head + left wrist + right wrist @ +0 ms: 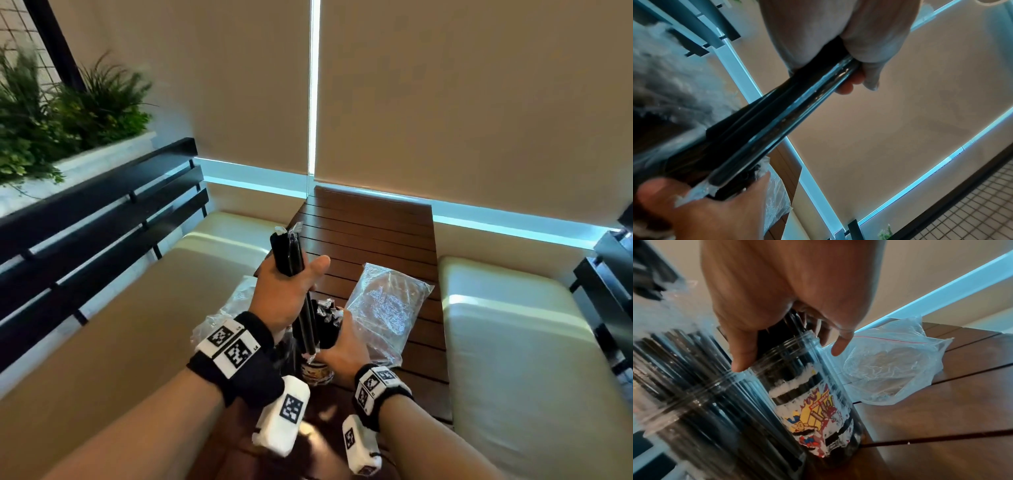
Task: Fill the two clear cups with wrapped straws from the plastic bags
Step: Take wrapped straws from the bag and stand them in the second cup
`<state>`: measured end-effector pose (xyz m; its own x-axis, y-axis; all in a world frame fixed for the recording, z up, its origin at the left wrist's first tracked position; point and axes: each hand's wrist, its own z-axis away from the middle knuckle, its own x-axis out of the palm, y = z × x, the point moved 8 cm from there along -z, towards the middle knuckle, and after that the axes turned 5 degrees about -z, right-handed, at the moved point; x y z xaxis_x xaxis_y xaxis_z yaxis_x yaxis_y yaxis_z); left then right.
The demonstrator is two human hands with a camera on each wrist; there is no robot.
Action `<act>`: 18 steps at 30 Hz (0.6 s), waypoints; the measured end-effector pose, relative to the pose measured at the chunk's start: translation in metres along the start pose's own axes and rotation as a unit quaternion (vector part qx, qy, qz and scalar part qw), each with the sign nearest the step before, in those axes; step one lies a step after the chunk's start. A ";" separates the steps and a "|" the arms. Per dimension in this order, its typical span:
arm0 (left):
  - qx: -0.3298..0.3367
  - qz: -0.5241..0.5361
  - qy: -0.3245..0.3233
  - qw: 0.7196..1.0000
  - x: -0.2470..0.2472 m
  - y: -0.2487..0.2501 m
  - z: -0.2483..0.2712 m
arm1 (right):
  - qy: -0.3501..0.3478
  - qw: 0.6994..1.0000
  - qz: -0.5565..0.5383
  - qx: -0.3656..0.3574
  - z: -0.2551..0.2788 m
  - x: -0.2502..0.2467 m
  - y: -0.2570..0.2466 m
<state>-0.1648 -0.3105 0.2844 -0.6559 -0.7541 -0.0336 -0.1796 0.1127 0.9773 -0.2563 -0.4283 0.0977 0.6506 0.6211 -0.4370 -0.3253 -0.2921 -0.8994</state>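
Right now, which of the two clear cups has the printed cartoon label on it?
The cup under the right hand, next to the emptied plastic bag, shows the colourful cartoon print. The other cup, beside it and farther from the bag, shows only black straws through its wall.

No text is readable; the cup's (813, 410) colourful printed label is blurred.

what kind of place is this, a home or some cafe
Probably a cafe or restaurant booth: a slatted wooden table between two cream cushioned benches, a planter behind the seat, and clear cups being stocked with wrapped straws.
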 end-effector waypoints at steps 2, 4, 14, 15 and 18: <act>-0.028 0.022 0.011 0.999 0.002 -0.007 -0.002 | 0.010 0.999 0.026 -0.019 -0.004 0.001 0.000; -0.058 0.056 0.023 0.997 0.008 -0.015 -0.006 | 0.009 0.998 0.063 -0.024 -0.008 0.000 0.002; -0.094 0.025 0.037 0.995 0.024 -0.047 -0.030 | 0.015 0.991 0.129 0.029 -0.018 0.018 0.047; -0.086 0.017 0.036 0.995 0.025 -0.045 -0.032 | 0.013 0.992 0.124 0.031 -0.022 0.021 0.058; -0.067 -0.006 0.041 0.997 0.025 -0.038 -0.036 | -0.007 0.993 0.107 0.039 -0.026 0.028 0.073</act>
<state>-0.1479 -0.3566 0.2541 -0.5920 -0.8052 -0.0334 -0.0839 0.0204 0.9963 -0.2436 -0.4512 0.0191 0.5516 0.5608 -0.6174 -0.5078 -0.3614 -0.7820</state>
